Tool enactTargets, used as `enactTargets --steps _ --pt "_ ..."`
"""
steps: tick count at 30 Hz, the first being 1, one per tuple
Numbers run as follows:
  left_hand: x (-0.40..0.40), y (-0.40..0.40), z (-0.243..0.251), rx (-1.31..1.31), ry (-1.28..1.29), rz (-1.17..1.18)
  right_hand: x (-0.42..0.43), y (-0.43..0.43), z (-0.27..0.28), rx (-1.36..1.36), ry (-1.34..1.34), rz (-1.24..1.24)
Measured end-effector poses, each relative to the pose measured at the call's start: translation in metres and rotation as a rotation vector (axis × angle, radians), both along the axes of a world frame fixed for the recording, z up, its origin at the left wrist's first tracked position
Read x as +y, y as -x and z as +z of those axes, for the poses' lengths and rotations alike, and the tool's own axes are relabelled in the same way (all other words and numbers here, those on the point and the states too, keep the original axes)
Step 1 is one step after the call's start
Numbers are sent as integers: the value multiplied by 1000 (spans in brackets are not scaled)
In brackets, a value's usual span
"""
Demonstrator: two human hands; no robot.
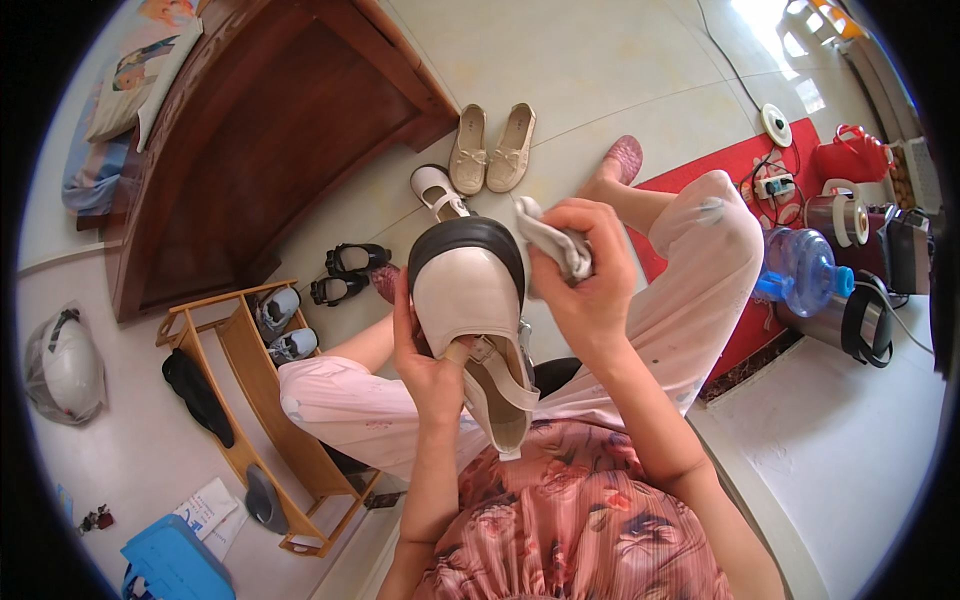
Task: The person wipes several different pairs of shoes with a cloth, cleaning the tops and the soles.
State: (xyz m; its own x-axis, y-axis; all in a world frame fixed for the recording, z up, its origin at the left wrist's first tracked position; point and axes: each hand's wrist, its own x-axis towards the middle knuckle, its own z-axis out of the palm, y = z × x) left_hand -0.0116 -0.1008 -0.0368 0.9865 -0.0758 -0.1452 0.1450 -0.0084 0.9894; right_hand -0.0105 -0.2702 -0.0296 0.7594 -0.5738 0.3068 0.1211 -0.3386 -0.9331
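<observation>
My left hand (pixel 433 375) grips a cream Mary Jane shoe (pixel 465 292) with a black sole edge and a buckled strap. The thumb reaches into the shoe's opening while the fingers lie along its outer side. The toe points away from me. Beside the toe, on the right, a crumpled pale grey cloth (pixel 559 244) is bunched in my right hand (pixel 596 277); cloth and shoe look slightly apart. A similar white strapped shoe (pixel 439 191) stands on the floor beyond, partly hidden by the held shoe.
Beige moccasins (pixel 491 154) sit farther out. Black strapped shoes (pixel 349 270) lie left, near a wooden shoe rack (pixel 262 397) and a dark wooden furniture panel (pixel 300 127). To the right, a red mat (pixel 675 172) holds a power strip (pixel 774 186), cables and a blue water bottle (pixel 806 270).
</observation>
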Motion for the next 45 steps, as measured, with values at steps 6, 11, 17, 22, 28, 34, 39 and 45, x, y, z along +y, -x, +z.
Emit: enactTargets --steps 6,11,17,22,28,34,39,45 --pt "9 -22 -11 206 138 113 16 51 -53 234 72 354" --pt "17 -24 -25 208 224 139 12 52 -45 509 -180 264" --pt "-8 -9 -16 56 177 83 25 45 -28 91 -546 214" --pt "-13 6 -10 -156 -94 -52 21 50 -37 2 -716 67" --pt "-14 10 -7 -297 -283 -139 11 47 -37 -38 -662 54" --pt "-15 1 -4 -72 114 -47 14 41 -30 64 -1051 88" --pt "-14 2 -10 -115 -2 -62 19 48 -44 30 -1120 70" --pt "-17 15 -7 -346 -327 -117 0 40 -37 -48 -748 -106"
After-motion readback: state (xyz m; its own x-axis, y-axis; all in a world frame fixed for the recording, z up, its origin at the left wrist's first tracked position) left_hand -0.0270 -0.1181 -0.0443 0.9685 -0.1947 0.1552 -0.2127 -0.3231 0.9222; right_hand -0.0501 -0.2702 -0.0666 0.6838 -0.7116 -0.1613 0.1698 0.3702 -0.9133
